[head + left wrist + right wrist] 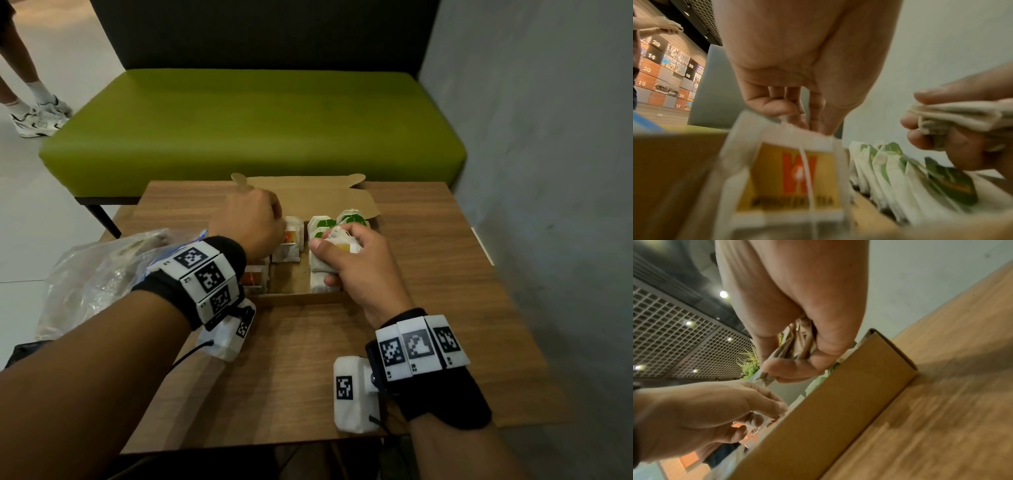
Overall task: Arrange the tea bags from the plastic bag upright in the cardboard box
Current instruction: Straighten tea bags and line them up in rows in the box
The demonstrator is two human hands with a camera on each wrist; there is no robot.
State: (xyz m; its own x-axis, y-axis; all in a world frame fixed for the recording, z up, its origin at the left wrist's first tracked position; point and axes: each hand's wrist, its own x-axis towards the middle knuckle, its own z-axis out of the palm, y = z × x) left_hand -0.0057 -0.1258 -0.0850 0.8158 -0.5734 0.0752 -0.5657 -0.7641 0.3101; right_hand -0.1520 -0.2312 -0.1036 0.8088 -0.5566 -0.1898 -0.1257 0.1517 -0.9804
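While the left hand pinches the top edge of a white paper tea bag with a yellow-orange tag, standing it upright in the left part of the shallow brown cardboard box, the right hand curls thumb and fingers round a crumpled bunch of white tea bags over the box's right side. Green-tagged tea bags stand there in a leaning row. Left of the box on the wood-grain table lies the crinkled clear plastic bag. A green padded bench sits beyond.
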